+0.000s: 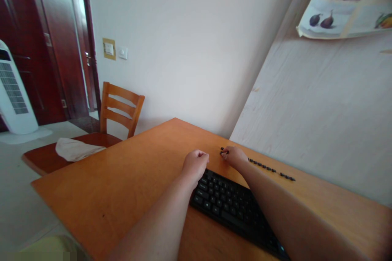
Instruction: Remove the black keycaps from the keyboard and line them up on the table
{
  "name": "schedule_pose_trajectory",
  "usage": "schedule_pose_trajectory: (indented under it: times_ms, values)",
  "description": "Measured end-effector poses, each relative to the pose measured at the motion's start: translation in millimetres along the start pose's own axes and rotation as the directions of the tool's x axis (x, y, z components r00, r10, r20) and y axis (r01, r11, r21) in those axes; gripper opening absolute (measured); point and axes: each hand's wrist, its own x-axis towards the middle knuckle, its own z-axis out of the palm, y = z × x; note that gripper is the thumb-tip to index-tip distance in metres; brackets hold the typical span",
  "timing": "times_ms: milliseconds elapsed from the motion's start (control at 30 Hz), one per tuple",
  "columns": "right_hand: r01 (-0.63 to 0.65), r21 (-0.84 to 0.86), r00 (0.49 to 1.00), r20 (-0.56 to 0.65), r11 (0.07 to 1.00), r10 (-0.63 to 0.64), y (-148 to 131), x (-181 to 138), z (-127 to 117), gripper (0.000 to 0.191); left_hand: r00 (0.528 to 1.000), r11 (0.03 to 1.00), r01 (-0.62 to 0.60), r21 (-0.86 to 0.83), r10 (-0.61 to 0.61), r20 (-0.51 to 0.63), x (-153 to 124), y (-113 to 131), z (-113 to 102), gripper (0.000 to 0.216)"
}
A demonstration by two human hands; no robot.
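Note:
A black keyboard (pixel 228 208) lies on the orange wooden table (pixel 122 187), close to me. My left hand (pixel 196 163) rests at the keyboard's far left corner, its fingers curled into a loose fist; what they hold, if anything, is hidden. Just beyond the keyboard my right hand (pixel 234 155) pinches a small black keycap (pixel 223 153) against the table. A row of several small black keycaps (pixel 271 169) runs along the table to the right of that hand, behind the keyboard.
A wooden chair (pixel 119 110) stands at the table's far left end, with a crumpled white cloth (pixel 75 149) on its seat. White walls meet behind the table. A white fan heater (pixel 14 94) and a dark red door (pixel 61 40) are at far left.

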Motion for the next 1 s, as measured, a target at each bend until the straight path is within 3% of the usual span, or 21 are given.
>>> schedule_pose_trajectory:
  times_ms: [267,600,700,867,1000]
  values:
    - [-0.003,0.112,0.998,-0.066,0.994,0.010,6.1,-3.7,-3.3,0.027,1.000,1.000,0.012,-0.016,-0.012,0.000,2.4,-1.8,0.1,0.016]
    - [0.064,0.423,0.970,-0.239,0.904,0.043,9.2,-36.0,-44.9,0.037,1.000,0.997,0.029,-0.070,-0.029,0.002,3.3,-3.2,-0.1,0.017]
    - [0.022,0.582,0.980,-0.173,0.813,0.098,2.3,-53.9,-56.3,0.036,0.999,0.996,0.033,-0.085,-0.033,-0.004,3.0,-2.1,0.0,0.016]
    - [-0.047,0.837,0.994,-0.017,0.546,0.112,-13.9,-82.2,-68.0,0.022,1.000,0.996,0.025,-0.087,-0.026,-0.008,1.9,-0.7,0.3,0.016]
    - [-0.047,0.867,0.998,0.066,0.497,-0.020,-21.3,-98.2,-69.7,0.023,1.000,0.997,0.018,-0.070,-0.019,-0.007,2.0,-1.2,0.7,0.018]
